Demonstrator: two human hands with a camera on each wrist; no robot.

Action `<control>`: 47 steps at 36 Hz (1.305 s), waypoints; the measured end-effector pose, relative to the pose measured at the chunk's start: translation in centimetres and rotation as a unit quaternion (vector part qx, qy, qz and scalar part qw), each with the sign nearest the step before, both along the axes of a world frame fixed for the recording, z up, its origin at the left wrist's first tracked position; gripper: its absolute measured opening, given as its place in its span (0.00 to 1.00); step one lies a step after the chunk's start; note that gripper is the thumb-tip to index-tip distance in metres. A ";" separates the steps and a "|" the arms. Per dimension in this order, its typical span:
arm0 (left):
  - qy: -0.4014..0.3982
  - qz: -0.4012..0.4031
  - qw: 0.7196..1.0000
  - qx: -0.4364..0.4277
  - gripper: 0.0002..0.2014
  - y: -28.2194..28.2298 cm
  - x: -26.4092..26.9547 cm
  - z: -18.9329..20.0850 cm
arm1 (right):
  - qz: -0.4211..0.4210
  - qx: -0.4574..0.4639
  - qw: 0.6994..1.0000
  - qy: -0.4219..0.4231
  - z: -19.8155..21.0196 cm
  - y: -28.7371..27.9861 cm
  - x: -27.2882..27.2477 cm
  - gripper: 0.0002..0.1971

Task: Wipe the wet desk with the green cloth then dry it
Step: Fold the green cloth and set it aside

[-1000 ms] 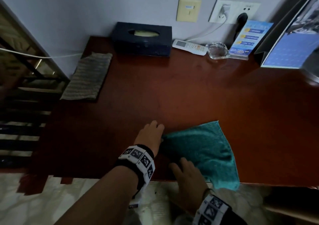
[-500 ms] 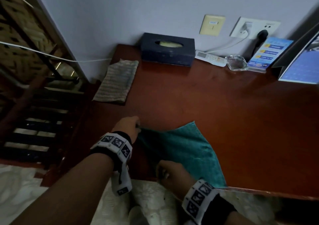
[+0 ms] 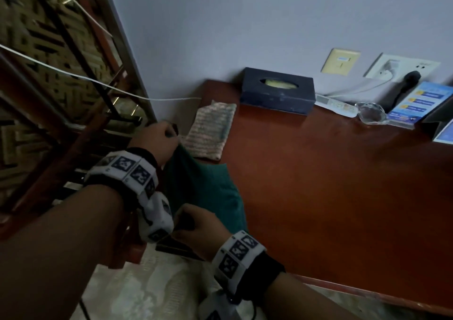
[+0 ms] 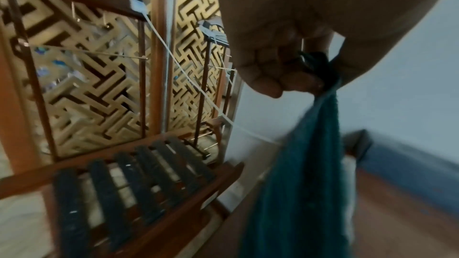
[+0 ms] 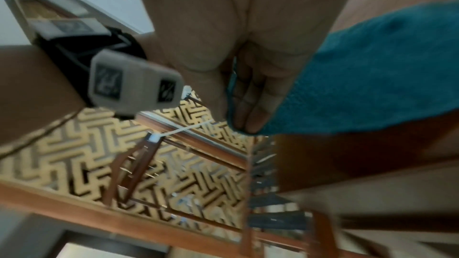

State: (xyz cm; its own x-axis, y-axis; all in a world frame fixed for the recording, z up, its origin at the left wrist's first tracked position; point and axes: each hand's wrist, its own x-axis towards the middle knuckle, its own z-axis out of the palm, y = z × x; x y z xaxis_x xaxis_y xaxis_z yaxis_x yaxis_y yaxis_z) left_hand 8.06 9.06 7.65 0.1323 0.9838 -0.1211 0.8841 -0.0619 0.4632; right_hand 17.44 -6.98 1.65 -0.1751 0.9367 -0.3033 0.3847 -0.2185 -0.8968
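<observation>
The green cloth (image 3: 203,192) hangs in the air past the left end of the red-brown desk (image 3: 343,197), stretched between my two hands. My left hand (image 3: 159,138) pinches its upper corner, seen up close in the left wrist view, where the green cloth (image 4: 305,183) droops from my left hand (image 4: 293,70). My right hand (image 3: 196,224) grips the lower corner near the desk's front edge. In the right wrist view my right hand (image 5: 246,93) curls round the hem of the green cloth (image 5: 367,85).
A striped beige cloth (image 3: 210,129) lies at the desk's left end. Along the wall stand a dark tissue box (image 3: 277,90), a remote (image 3: 335,105), a glass ashtray (image 3: 371,112) and a blue card (image 3: 414,103). A slatted wooden rack (image 4: 129,183) stands left of the desk.
The cloth lay flat on the desk's front edge with both hands at it. Both hands have gripped its corners, lifted it and carried it left, off the desk's end.
</observation>
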 end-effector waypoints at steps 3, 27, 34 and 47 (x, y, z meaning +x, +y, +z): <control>-0.033 0.002 0.999 0.041 0.08 1.5 0.2 2.3 | -0.020 0.016 0.999 0.048 1.5 1.3 -1.3 0.08; -0.212 -0.160 0.955 -0.130 0.10 -0.7 10.0 -5.8 | -0.345 0.026 0.938 -0.025 -4.3 -6.4 8.4 0.20; -0.245 -0.115 0.958 -0.095 0.12 1.3 6.5 -5.7 | -0.262 0.146 0.952 -0.060 -2.7 -5.6 6.3 0.12; 0.024 -0.121 0.979 -0.159 0.25 -0.6 -1.4 -8.0 | -0.020 0.040 0.988 -0.149 -3.5 -1.6 3.6 0.22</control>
State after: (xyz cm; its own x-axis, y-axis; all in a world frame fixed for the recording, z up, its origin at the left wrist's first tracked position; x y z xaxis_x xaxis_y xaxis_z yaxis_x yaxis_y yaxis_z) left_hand 6.69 8.43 -0.35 0.3443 0.8354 -0.4284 0.8823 -0.1319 0.4519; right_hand 21.03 -8.61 -1.87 -0.0521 0.9643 -0.2597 0.6268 -0.1709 -0.7603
